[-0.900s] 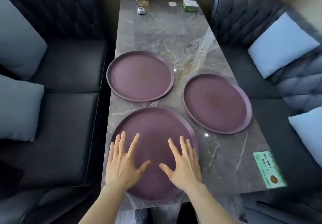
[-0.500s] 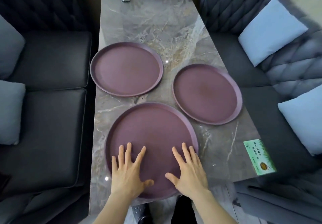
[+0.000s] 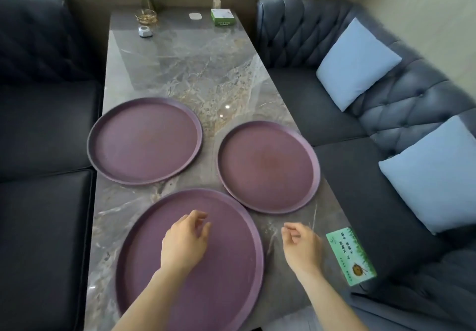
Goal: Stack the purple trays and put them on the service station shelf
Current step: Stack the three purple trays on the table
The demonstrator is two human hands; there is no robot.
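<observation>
Three round purple trays lie flat on a grey marble table. The nearest tray is the largest and sits at the front edge. A second tray lies at the far left, a third tray at the right. My left hand hovers over the nearest tray, fingers loosely curled, holding nothing. My right hand is over the bare table just right of that tray and below the right tray, also loosely curled with nothing in it.
A green card lies at the table's front right corner. At the far end stand a plant in a glass vase, a small grey object and a green box. Dark sofas with pale blue cushions flank the table.
Both hands lifted off the nearest tray and curled their fingers. The right hand moved right, off the tray, over the table. The camera tilted up and shifted.
</observation>
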